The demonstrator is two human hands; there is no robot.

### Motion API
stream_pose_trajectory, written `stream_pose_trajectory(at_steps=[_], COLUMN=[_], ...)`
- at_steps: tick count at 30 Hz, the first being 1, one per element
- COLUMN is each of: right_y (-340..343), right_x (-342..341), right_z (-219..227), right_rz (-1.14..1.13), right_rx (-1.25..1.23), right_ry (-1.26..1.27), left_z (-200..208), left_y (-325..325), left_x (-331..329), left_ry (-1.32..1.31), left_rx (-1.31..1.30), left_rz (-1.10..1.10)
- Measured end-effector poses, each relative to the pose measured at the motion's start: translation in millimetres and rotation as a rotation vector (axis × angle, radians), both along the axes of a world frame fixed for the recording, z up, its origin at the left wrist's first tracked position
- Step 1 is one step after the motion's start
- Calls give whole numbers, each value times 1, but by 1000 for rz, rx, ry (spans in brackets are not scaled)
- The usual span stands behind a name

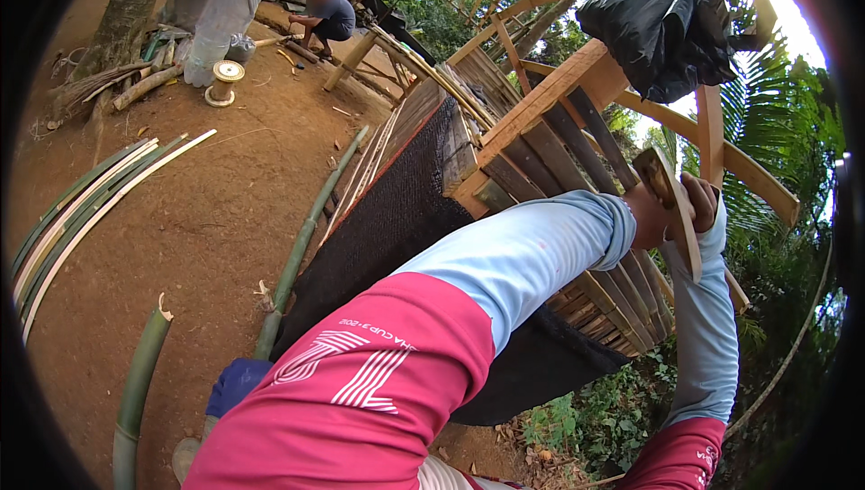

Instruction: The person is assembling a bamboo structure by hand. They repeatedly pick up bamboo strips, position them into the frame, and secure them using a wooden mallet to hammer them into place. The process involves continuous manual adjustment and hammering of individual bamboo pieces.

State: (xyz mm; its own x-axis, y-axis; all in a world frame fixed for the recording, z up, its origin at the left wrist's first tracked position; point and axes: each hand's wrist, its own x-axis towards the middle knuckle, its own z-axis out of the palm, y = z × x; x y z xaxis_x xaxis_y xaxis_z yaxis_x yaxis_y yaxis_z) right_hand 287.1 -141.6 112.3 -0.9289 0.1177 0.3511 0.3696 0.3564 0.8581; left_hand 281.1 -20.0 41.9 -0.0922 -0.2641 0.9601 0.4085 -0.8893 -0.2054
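Both my arms reach up to the right side of the view, in pink and light-blue sleeves. My left hand (pixel 647 217) is closed on a flat, narrow brown piece (pixel 678 204) with a pale edge and a rounded lower end, which looks like wood or bamboo. Against the far side of this piece is my right hand (pixel 703 202), its fingers curled at it. The piece partly covers both hands, so the exact grip is hidden. Just behind them stands a wooden frame (pixel 563 98) with slatted sides. A black plastic bag (pixel 667 26) hangs over its top.
Black netting (pixel 378 220) drapes down the slatted structure. Bamboo poles (pixel 302 247) lie along its base, with a cut green bamboo (pixel 141 391) near me. Split strips (pixel 99 211) rest on the dirt at left. Further off are a spool (pixel 223 85) and a crouching person (pixel 332 17).
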Motion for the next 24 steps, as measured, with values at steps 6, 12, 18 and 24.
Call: stream_pose_trajectory(at_steps=[6, 12, 18, 24], right_y=[-2, 2, -6, -8], right_x=[-1, -23, 2, 19], right_z=[0, -4, 4, 12], right_rz=[-256, -268, -91, -207], right_rx=[-129, -83, -45, -10], right_ry=[239, 109, -58, 108], left_z=[-8, -10, -9, -6], left_y=[3, -2, -14, -23], left_x=[-2, -24, -36, -27], left_ry=[195, 26, 328, 86], left_rx=[-124, -115, -157, -38], left_rz=[-120, -212, -201, -281])
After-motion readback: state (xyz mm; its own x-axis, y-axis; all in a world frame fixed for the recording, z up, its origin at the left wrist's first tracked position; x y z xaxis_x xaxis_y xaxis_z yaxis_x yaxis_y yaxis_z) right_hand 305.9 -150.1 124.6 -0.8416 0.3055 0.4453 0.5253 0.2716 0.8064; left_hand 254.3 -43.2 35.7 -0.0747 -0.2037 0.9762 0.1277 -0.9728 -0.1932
